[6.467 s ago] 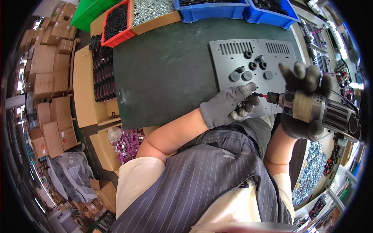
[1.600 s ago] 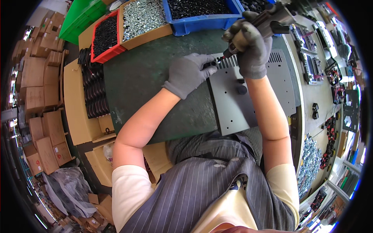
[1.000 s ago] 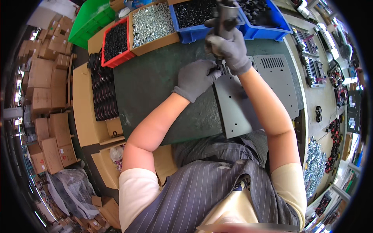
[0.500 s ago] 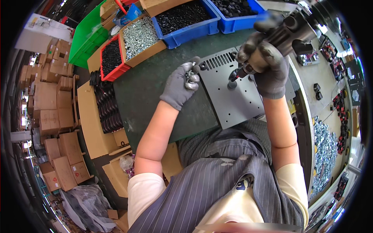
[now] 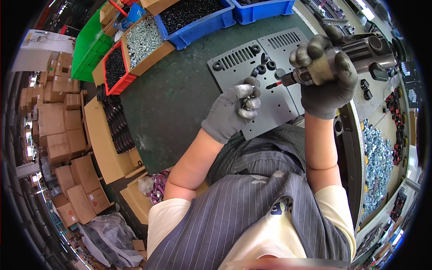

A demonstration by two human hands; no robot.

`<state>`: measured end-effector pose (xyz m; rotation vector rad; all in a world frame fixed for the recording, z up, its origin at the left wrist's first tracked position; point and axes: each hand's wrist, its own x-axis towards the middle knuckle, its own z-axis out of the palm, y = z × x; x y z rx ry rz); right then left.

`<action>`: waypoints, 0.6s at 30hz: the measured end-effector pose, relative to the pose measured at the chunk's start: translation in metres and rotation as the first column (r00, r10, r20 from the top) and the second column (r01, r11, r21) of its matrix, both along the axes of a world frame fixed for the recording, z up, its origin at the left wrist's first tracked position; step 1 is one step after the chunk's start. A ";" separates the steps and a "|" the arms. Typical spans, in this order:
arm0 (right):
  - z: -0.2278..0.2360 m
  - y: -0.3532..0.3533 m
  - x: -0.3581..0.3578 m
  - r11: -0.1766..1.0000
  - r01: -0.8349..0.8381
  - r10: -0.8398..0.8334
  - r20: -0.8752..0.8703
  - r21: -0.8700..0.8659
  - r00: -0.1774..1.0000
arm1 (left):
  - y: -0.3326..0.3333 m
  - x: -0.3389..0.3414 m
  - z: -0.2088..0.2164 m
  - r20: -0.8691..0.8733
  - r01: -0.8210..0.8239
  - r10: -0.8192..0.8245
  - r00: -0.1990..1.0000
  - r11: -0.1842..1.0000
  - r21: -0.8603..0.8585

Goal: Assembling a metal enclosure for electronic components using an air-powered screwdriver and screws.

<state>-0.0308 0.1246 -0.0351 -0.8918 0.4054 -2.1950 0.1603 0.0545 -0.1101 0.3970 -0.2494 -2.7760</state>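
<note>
A grey metal plate (image 5: 270,101) with slots and small holes lies on the dark green bench top. Several black round rubber feet (image 5: 271,65) sit on it, two beside the slot row. Over its left part, my left hand (image 5: 231,110), in a grey glove, is closed on small shiny screws (image 5: 245,102); the fingers partly hide them. My right hand (image 5: 330,76), gloved too, grips a power screwdriver (image 5: 366,51) held sideways. Its red and black bit (image 5: 273,85) points left above the plate, near the fingertips of the left hand.
Beyond the plate stand blue bins (image 5: 198,29) of black parts, a cardboard box (image 5: 144,42) of silver screws and a red bin (image 5: 114,67). A green crate (image 5: 92,49) is at far left. Stacked cartons (image 5: 58,121) line the left; a metal edge (image 5: 355,135) bounds the right.
My left hand has moved right, over the plate, still closed on the screws. The power screwdriver has swung to lie more level, uncovering black feet and the second slot row.
</note>
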 end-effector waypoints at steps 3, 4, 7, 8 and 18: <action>-0.002 0.002 0.003 0.999 0.051 -0.051 0.005 0.005 0.999 | 0.003 0.000 0.001 -0.009 0.034 -0.035 0.999 0.997 -0.067; -0.002 0.002 0.003 0.999 0.040 -0.040 0.014 -0.001 0.999 | 0.005 0.000 0.003 0.022 0.022 -0.020 1.000 0.995 -0.098; -0.004 0.003 0.006 1.000 0.023 -0.023 0.009 -0.018 1.000 | 0.010 -0.002 0.008 0.091 0.010 0.005 0.996 0.987 -0.162; -0.005 0.002 0.007 0.999 0.026 -0.026 0.008 -0.037 1.000 | 0.012 -0.003 0.009 0.105 0.016 0.002 0.994 0.986 -0.167; -0.017 0.011 -0.004 0.960 -0.203 0.202 -0.026 -0.193 0.979 | 0.018 -0.007 0.019 0.061 0.127 -0.120 0.991 0.983 -0.131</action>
